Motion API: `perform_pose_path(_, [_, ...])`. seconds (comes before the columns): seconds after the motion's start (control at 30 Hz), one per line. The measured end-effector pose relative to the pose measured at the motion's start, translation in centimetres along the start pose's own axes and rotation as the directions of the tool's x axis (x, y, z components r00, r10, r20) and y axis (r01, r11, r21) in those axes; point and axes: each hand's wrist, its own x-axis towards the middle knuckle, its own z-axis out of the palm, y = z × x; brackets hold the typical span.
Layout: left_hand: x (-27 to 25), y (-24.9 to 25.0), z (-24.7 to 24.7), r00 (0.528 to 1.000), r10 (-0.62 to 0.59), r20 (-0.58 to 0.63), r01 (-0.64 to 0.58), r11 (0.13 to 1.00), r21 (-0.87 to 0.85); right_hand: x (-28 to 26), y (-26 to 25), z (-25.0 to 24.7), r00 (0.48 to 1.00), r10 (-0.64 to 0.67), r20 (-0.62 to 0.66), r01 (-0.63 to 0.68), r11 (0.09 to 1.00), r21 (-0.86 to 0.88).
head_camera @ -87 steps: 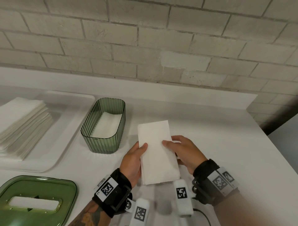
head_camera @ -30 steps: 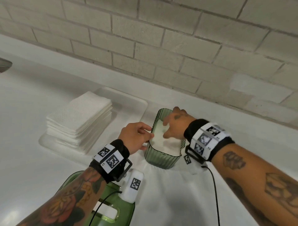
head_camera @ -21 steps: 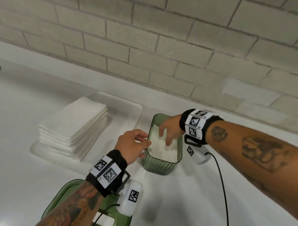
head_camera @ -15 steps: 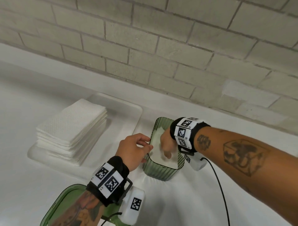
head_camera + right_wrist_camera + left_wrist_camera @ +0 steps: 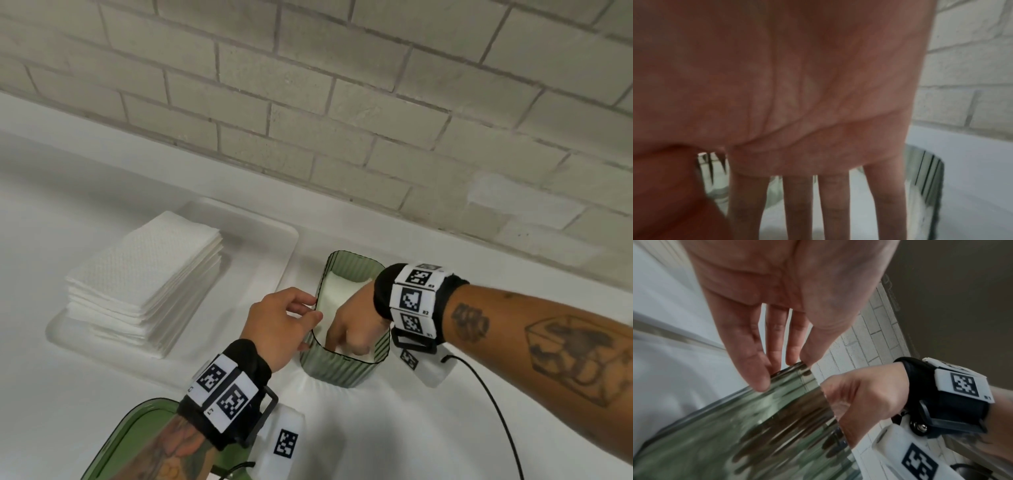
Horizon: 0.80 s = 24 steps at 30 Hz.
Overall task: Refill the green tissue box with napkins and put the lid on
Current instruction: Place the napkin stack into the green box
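Note:
The green ribbed tissue box (image 5: pixel 342 371) stands upright on the white counter, with white napkins (image 5: pixel 337 291) inside it. My right hand (image 5: pixel 349 329) reaches down into the box's near end and presses straight fingers (image 5: pixel 795 203) on the napkins. My left hand (image 5: pixel 284 325) rests at the box's left rim, its fingers (image 5: pixel 756 369) extended and touching the ribbed wall (image 5: pixel 756 426). The green lid (image 5: pixel 137 431) lies flat at the bottom left, partly hidden by my left forearm. The box's far wall (image 5: pixel 927 178) shows beside my right fingers.
A tall stack of folded white napkins (image 5: pixel 147 274) sits on a white tray (image 5: pixel 267 246) left of the box. A brick wall and a raised ledge run along the back. A black cable (image 5: pixel 496 411) trails from my right wrist across the counter.
Both hands held a folded napkin bundle earlier; it now lies in the box. My right hand slid from the box's far end to the near end, pressing down. My left hand stays at the rim.

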Motion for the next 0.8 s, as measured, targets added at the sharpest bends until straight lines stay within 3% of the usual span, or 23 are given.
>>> perform_pose_path(0.13, [-0.1,0.1,0.0,1.000,0.000,0.004,0.000,1.000,0.009,0.1,-0.4,0.2,1.000,0.018,-0.002,-0.018,0.999,0.043])
perform_pose_path(0.23, [-0.2,0.2,-0.1,1.000,-0.003,0.002,0.003,1.000,-0.003,-0.7,0.4,-0.2,0.987,0.102,-0.120,-0.073,0.972,0.224])
perform_pose_path(0.3, [-0.3,0.1,-0.1,1.000,-0.011,0.003,0.011,1.000,-0.008,-1.6,1.2,-0.8,0.945,0.221,-0.241,-0.136,0.936,0.324])
perform_pose_path(0.4, [-0.5,-0.1,0.2,1.000,-0.026,-0.004,0.026,1.000,-0.001,-2.4,2.2,-1.6,0.864,0.386,-0.322,-0.242,0.881,0.406])
perform_pose_path(0.57, [-0.8,0.0,0.6,0.999,-0.032,-0.001,0.032,0.999,0.022,-1.3,2.3,-1.6,0.862,0.431,-0.267,-0.159,0.731,0.664])
perform_pose_path(0.67, [-0.7,-0.1,0.7,1.000,-0.012,0.015,0.011,0.998,0.065,-0.5,2.4,-1.0,0.857,0.447,-0.256,-0.049,0.566,0.823])
perform_pose_path(0.8, [-0.7,-0.3,0.6,1.000,-0.011,0.005,0.011,0.992,0.122,0.5,3.0,0.5,0.842,0.493,-0.216,-0.020,0.430,0.903])
